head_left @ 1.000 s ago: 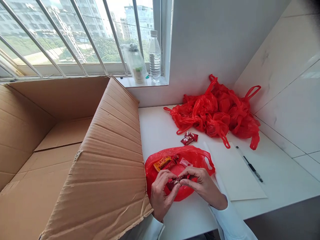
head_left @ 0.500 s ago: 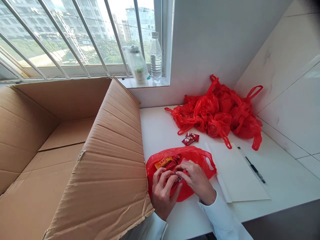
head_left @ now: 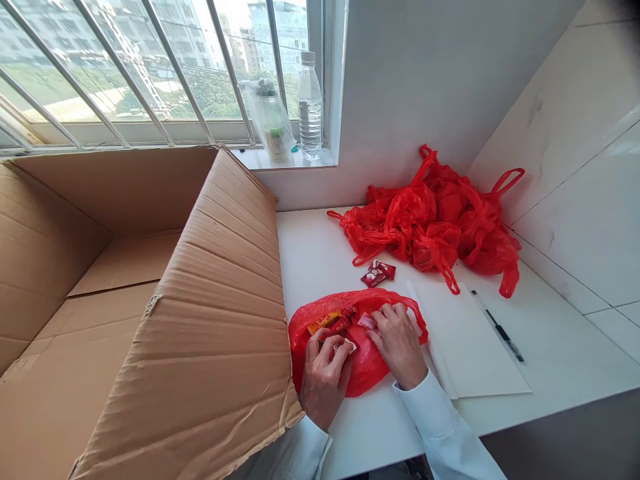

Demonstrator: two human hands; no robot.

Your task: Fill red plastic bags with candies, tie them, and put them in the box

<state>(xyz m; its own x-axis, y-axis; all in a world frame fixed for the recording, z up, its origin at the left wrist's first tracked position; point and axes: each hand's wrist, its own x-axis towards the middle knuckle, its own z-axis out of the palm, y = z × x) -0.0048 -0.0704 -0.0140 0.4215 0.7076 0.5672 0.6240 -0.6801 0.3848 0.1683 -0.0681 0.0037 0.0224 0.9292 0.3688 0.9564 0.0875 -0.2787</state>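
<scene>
A flat red plastic bag (head_left: 367,370) lies on the white table in front of me, with several wrapped candies on it, among them an orange bar (head_left: 324,322) and a pink-white piece (head_left: 367,321). My left hand (head_left: 323,373) rests on the bag's left part, its fingers pinched on a small dark-and-white wrapped candy (head_left: 345,345). My right hand (head_left: 400,343) lies on the bag's right part, fingers curled at the bag's upper edge near the pink-white candy. Both sleeves are white.
A large open cardboard box (head_left: 200,320) fills the left side, its flap leaning by my left hand. A heap of red bags (head_left: 435,223) sits at the back, two red candies (head_left: 379,273) before it. White paper (head_left: 465,340) and a pen (head_left: 497,327) lie right. A water bottle (head_left: 309,107) stands on the sill.
My hands have parted: both held one dark candy over the bag, now the left keeps a candy low on the bag and the right has moved up to the bag's far edge.
</scene>
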